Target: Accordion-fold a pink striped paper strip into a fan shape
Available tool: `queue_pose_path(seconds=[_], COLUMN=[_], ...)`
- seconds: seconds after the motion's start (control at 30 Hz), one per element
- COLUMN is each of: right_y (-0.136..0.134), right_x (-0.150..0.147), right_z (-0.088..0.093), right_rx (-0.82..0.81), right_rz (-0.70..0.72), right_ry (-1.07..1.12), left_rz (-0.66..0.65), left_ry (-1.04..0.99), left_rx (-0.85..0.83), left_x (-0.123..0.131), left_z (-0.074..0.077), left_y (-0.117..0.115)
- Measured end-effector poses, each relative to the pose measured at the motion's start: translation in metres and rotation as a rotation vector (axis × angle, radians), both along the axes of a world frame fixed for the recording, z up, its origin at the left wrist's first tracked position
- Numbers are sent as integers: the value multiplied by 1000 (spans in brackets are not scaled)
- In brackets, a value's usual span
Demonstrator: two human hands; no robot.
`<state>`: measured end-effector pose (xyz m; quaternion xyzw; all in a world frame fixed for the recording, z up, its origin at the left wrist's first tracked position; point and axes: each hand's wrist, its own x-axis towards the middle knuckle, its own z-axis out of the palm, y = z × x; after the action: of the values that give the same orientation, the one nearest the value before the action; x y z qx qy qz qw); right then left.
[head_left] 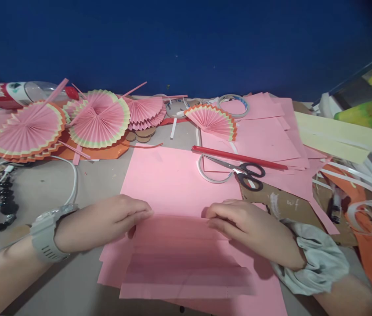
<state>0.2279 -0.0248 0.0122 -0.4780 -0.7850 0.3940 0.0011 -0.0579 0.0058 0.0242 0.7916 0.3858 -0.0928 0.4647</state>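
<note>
Paper point(186, 250), pink and creased, lies on your side of the scissors point(230, 165), which presumably rest farther off to free working room; your left hand point(110, 221) and right hand point(241, 226) pinch it at spaced points, seemingly for a straight fold.

The left hand point(106, 221) has some fingers hidden, perhaps behind the pink sheet point(175, 250); the picture's edge crops the bottle point(8, 95).

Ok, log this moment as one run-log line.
left hand: pinching creased pink sheet, far side | right hand: pinching same sheet, far side | scissors: lying beyond sheet | pleated fans: farther back
</note>
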Motion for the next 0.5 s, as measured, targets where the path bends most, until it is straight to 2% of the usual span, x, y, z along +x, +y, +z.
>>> queue_pose_path(seconds=[0.2, 0.3, 0.4, 0.5], right_y=[4, 7, 8, 6], right_x=[-13, -20, -22, -19], right_z=[-9, -11, -12, -12], right_rx=[152, 200, 177, 177], right_rz=[78, 71, 27, 16], right_ry=[102, 110, 131, 146], left_rz=[-26, -19, -31, -45], left_ry=[-145, -165, -185, -221], left_rx=[267, 328, 390, 535], left_x=[8, 12, 11, 6], left_z=[-6, -16, -29, -39], left_y=[-2, -2, 1, 3])
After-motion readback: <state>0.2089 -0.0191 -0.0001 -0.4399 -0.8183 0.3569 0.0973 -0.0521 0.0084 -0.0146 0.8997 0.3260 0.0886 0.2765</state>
